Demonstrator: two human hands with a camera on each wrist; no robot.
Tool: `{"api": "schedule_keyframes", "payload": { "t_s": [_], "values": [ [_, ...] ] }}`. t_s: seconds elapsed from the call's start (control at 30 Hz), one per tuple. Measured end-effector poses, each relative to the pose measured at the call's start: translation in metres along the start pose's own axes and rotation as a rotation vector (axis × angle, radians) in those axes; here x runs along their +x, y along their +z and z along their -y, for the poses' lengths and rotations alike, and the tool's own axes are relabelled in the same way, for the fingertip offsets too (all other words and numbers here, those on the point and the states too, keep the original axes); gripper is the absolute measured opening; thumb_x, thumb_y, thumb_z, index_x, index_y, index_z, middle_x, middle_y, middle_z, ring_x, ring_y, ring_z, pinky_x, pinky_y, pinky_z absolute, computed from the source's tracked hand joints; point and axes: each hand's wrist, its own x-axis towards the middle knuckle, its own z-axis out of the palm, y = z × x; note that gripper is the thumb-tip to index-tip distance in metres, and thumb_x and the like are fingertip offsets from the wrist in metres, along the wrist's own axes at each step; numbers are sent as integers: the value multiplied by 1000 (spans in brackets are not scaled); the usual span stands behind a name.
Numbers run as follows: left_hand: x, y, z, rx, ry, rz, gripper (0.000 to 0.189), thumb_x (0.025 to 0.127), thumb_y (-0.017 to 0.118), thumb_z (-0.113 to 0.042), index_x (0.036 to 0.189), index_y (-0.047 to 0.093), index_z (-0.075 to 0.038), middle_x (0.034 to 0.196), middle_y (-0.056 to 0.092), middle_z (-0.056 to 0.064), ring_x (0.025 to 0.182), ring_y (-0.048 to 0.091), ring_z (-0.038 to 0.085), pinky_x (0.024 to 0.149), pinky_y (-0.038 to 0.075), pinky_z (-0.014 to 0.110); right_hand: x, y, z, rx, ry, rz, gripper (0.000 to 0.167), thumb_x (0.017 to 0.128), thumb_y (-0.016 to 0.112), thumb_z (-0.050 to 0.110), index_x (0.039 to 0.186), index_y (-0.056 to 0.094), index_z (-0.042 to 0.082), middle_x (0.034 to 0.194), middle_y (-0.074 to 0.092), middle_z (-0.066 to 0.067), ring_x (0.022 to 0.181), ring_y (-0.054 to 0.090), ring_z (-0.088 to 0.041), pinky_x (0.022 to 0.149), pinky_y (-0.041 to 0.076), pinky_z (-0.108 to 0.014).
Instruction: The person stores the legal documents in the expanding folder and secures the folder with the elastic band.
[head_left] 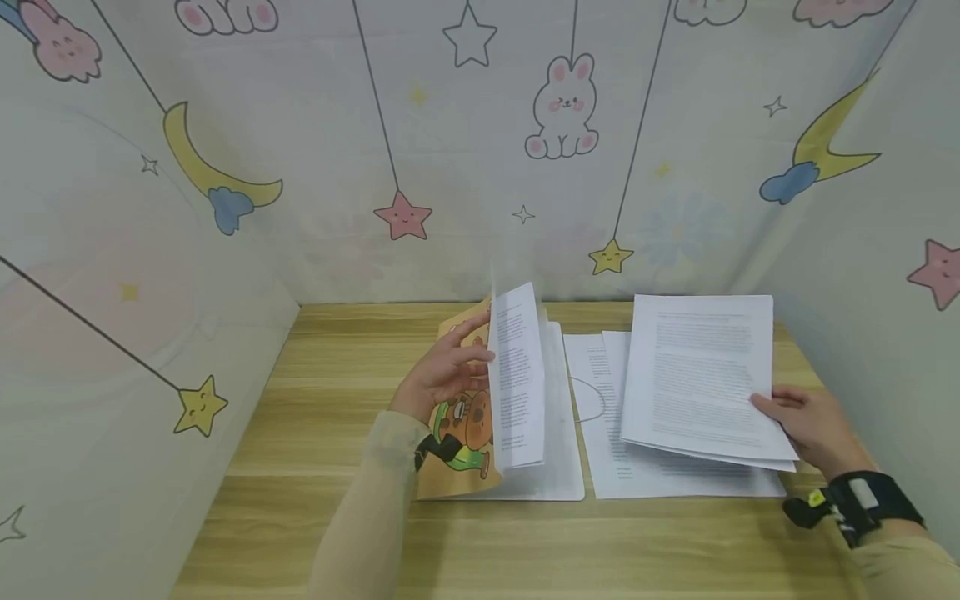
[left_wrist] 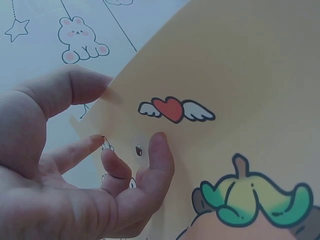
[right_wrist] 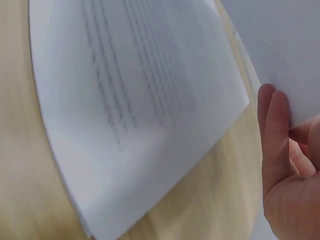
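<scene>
My left hand [head_left: 446, 375] is at the tan cover [head_left: 450, 483] of a folder, which stands raised; the fingers [left_wrist: 162, 155] rest against its outer face. A winged heart [left_wrist: 172, 110] and a cartoon animal are drawn on that cover. Inside the folder, printed pages [head_left: 519, 375] stand up beside the cover, over its white back part [head_left: 562, 467]. At the right, my right hand [head_left: 813, 425] pinches the lower right edge of a stack of printed sheets [head_left: 697, 375]. The stack is tilted above other printed papers [head_left: 675, 483] lying on the table.
A thin pale cord loop [head_left: 588, 400] curves out from the folder's right side over the papers. The wooden table [head_left: 322, 417] ends at a patterned cloth wall [head_left: 450, 150] at the back, with similar walls on both sides.
</scene>
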Motion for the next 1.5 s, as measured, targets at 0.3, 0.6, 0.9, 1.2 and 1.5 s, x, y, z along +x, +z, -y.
{"api": "schedule_keyframes", "payload": {
  "t_s": [0.3, 0.6, 0.9, 1.2, 1.5],
  "values": [
    [1, 0, 0, 3, -7, -6, 81, 95, 62, 4, 164, 36, -32, 154, 42, 27, 112, 58, 42, 84, 56, 46, -7, 13, 29, 52, -103, -25, 76, 102, 66, 44, 147, 48, -14, 136, 57, -38, 83, 65, -8, 67, 60, -29],
    [1, 1, 0, 2, -11, -1, 81, 95, 62, 3, 164, 35, -31, 155, 40, 27, 113, 57, 42, 85, 55, 47, -13, 20, 47, 90, -141, 13, 80, 102, 66, 46, 148, 46, -15, 138, 55, -38, 85, 67, -7, 69, 60, -30],
    [2, 1, 2, 19, -7, 0, 78, 97, 62, 1, 163, 37, -31, 153, 43, 28, 109, 61, 41, 83, 56, 47, -19, 29, 64, 88, -164, 60, 79, 101, 65, 51, 149, 49, -10, 133, 60, -34, 85, 71, -15, 68, 61, -33],
    [3, 2, 2, 16, -6, 0, 79, 97, 61, 2, 164, 36, -31, 154, 42, 28, 109, 61, 41, 84, 55, 48, -24, 38, 78, 106, -189, 84, 78, 101, 66, 49, 150, 49, -9, 131, 60, -34, 84, 73, -20, 68, 62, -34],
    [2, 2, 1, 6, -8, -2, 78, 97, 61, 3, 163, 36, -30, 154, 42, 29, 107, 61, 39, 83, 55, 47, -24, 48, 88, 136, -218, 99, 71, 102, 68, 42, 147, 51, -10, 128, 61, -33, 82, 73, -18, 69, 62, -34]
  ]
}}
